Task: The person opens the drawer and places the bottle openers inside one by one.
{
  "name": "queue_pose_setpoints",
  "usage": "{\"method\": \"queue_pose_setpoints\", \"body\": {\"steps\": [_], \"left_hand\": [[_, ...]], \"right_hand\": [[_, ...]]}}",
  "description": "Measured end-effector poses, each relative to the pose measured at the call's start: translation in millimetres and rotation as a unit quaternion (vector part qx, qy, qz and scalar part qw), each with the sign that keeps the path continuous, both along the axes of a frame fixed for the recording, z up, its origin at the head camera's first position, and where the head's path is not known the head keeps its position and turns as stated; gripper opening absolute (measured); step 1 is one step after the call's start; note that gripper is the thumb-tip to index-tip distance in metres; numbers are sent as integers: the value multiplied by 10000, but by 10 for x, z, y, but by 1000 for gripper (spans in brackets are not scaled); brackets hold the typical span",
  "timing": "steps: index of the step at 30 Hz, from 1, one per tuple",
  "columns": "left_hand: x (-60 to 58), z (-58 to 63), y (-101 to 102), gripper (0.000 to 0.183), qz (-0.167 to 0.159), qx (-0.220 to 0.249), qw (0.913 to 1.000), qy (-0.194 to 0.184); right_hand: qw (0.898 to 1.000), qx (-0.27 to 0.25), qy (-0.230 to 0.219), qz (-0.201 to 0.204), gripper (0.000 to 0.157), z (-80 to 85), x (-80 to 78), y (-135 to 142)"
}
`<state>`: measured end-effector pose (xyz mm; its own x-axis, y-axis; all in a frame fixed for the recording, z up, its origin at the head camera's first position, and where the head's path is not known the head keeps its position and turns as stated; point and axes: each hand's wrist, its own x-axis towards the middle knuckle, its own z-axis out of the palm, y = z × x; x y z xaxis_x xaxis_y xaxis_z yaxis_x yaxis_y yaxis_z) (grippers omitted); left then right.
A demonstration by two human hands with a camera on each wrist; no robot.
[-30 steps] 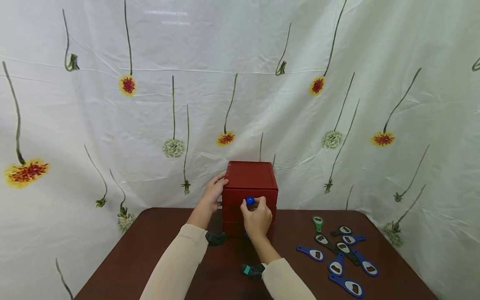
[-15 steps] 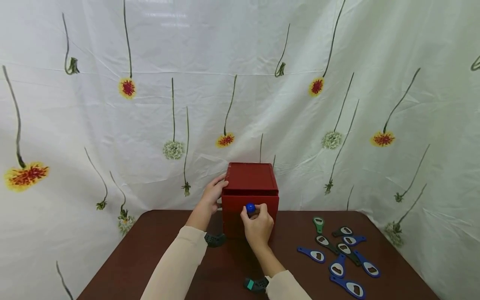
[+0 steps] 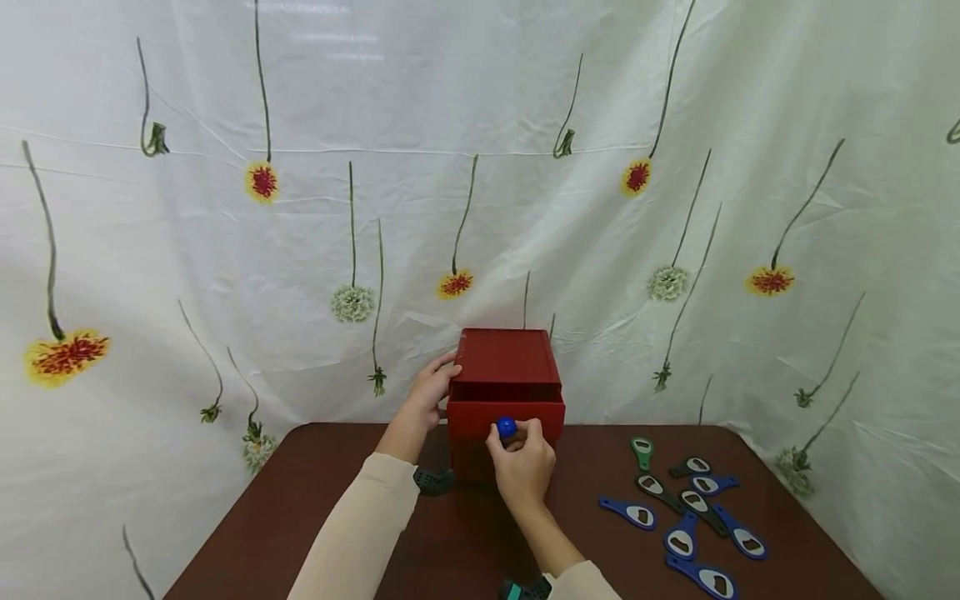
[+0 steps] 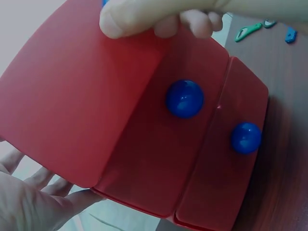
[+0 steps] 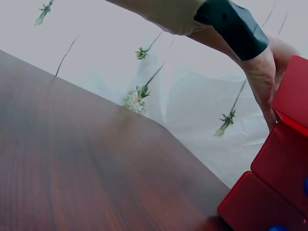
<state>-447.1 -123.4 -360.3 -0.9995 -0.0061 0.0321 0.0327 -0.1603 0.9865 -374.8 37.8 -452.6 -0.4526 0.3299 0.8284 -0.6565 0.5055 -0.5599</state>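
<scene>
A small red drawer cabinet [image 3: 506, 354] stands on the table, its top drawer [image 3: 468, 419] pulled partly out with a dark gap above the front. My right hand [image 3: 525, 471] pinches that drawer's round blue knob [image 3: 506, 427] between thumb and fingers. Against the cabinet's left side rests my left hand [image 3: 429, 392], fingers extended along the wall and thumb near the upper front edge. In the left wrist view, two lower drawers sit flush, with a middle blue knob [image 4: 185, 98] and a bottom blue knob [image 4: 246, 137]. The drawer's inside is hidden.
Several bottle openers with blue, green and dark handles, one a blue bottle opener [image 3: 628, 512], lie on the right of the dark brown table [image 3: 300, 508]. A white flower-printed curtain [image 3: 420, 100] hangs close behind.
My right hand has drawn the top drawer out toward me, from closed to partly open. The left hand stays at the cabinet's side.
</scene>
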Motion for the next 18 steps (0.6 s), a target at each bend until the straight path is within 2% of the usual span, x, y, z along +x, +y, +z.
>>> {"method": "queue_pose_setpoints", "body": {"steps": [9,18], "left_hand": [[-2,13,2,50,47,-138,9999,30],[12,13,16,49,-90,-190,9997,104]], "right_hand": [[9994,-89,-227,255,30,26,161,4],[9993,-106,-137,326,30,11,243,37]]}}
